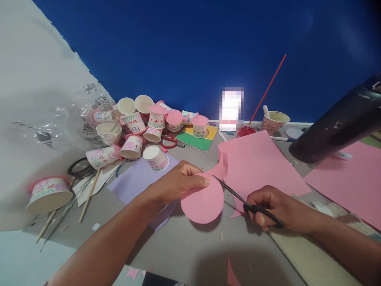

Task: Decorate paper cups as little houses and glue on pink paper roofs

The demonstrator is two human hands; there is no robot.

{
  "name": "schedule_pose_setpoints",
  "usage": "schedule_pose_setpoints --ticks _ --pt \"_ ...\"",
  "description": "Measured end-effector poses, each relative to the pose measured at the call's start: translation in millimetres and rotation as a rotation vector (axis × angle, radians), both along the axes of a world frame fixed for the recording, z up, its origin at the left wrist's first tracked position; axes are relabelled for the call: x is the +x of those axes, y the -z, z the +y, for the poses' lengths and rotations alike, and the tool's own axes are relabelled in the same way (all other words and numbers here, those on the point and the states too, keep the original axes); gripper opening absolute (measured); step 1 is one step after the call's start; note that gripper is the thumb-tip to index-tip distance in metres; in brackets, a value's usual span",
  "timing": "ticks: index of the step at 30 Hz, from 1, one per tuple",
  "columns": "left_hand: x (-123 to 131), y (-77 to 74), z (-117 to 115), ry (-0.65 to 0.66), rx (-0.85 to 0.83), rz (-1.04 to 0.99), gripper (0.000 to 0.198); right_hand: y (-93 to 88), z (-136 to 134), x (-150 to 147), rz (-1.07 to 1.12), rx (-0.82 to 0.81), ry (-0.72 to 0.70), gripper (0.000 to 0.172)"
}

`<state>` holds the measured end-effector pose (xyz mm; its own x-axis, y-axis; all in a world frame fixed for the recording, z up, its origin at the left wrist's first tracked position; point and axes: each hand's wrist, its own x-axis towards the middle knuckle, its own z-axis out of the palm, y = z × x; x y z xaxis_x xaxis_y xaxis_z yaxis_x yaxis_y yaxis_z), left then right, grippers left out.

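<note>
My left hand [181, 180] pinches a round piece of pink paper [205, 204], thumb on top near its upper edge. My right hand [270, 210] grips black-handled scissors [235, 192], whose blades point up and left to the edge of the round piece. A curled strip of pink paper [220, 169] rises just behind the blades. Beyond it lies a larger pink sheet [262, 163] with a cut edge. Under my left forearm is a lilac sheet [131, 184].
Decorated paper cups [131, 147], some with pink paper tops, crowd the left back. A clear plastic bag [59, 131] lies against the wall. A black cylinder [336, 123] leans in from the right. Near the blue wall stand a bright phone-like screen [231, 109] and a patterned cup [274, 121].
</note>
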<state>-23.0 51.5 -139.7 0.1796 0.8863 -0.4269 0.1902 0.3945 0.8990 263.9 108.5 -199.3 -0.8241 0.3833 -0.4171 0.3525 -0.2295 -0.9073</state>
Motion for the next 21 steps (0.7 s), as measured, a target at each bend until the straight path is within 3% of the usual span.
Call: schedule_pose_setpoints --ticks 21 --pt "-2.5 -0.5 0.1 0.117 -0.008 -0.046 0.036 0.5 0.4 -0.2 0.029 -0.052 -0.016 0.050"
